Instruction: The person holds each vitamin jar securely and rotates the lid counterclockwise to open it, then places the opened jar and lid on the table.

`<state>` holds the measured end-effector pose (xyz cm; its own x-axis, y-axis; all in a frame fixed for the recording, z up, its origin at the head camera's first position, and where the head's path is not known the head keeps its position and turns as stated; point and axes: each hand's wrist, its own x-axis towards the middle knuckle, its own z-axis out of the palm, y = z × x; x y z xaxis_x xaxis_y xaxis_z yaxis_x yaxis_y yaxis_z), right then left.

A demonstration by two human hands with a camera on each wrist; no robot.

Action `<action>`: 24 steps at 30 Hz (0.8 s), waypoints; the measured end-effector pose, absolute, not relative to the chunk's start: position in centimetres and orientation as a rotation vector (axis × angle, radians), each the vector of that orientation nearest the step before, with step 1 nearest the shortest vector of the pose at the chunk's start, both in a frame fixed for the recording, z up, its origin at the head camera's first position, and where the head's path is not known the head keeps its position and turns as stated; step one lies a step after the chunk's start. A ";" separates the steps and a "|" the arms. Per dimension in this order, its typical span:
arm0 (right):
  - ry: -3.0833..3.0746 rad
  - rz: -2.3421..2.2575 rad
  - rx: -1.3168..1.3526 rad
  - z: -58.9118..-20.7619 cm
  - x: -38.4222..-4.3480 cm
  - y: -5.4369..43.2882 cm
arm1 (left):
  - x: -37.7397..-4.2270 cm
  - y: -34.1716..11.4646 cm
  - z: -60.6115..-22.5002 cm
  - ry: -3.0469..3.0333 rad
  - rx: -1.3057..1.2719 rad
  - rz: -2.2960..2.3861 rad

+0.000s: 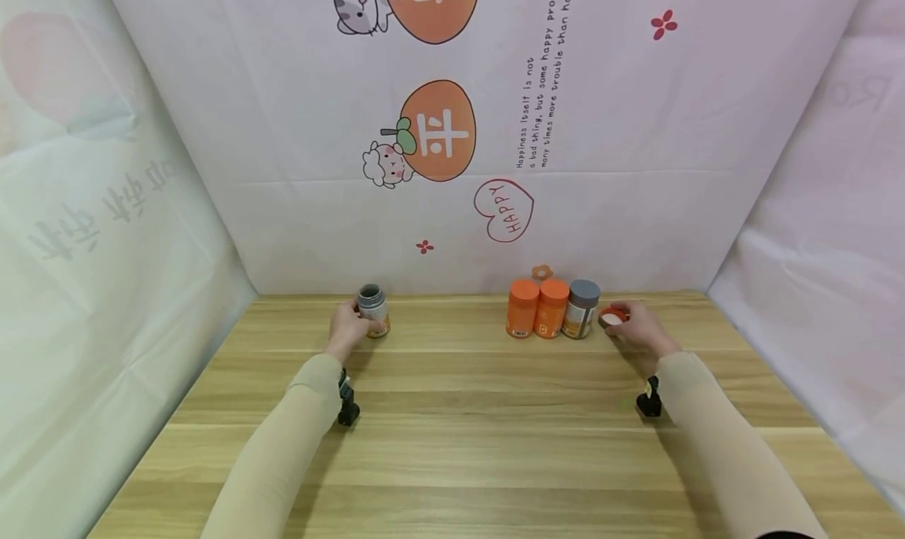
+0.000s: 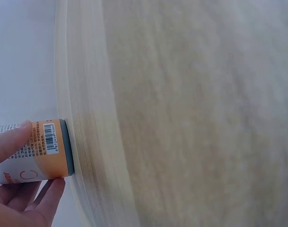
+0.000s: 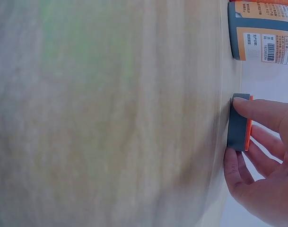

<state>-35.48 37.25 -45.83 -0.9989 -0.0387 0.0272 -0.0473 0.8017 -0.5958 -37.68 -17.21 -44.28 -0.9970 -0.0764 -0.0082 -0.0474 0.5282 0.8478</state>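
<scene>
At the back left of the table, my left hand grips an upright jar with no cap on its grey threaded mouth. The left wrist view shows thumb and fingers on opposite sides of this jar, its orange and white label carrying a barcode. Far to the right, my right hand pinches a shallow grey cap with an orange edge on its upper side. A pale disc shows inside the cap from above. The thumb lies on one side of it, the fingertips on the other, low at the tabletop.
Left of the right hand stand a grey-capped jar and two orange jars, the nearer and the farther, in a tight row. A printed white cloth hangs behind the wooden table, with white sheets at both sides.
</scene>
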 end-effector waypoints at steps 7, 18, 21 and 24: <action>-2.969 0.962 0.080 -45.6 -35.3 37.1 | -37.8 -17.2 -44.3 -2.723 0.077 -1.491; -2.988 0.946 0.088 -45.4 -35.0 37.3 | -37.5 -17.1 -44.6 -2.723 0.039 -1.486; -2.987 0.950 0.099 -45.3 -34.8 37.4 | -37.2 -17.1 -44.5 -2.726 0.063 -1.511; -2.985 0.988 0.101 -45.2 -34.7 37.5 | -37.1 -17.2 -44.4 -2.731 0.080 -1.495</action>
<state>-34.68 37.54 -45.17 -0.9979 -0.0625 0.0162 -0.0599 0.8005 -0.5963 -37.07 -17.16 -44.45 -0.9983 -0.0580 -0.0011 -0.0322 0.5378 0.8424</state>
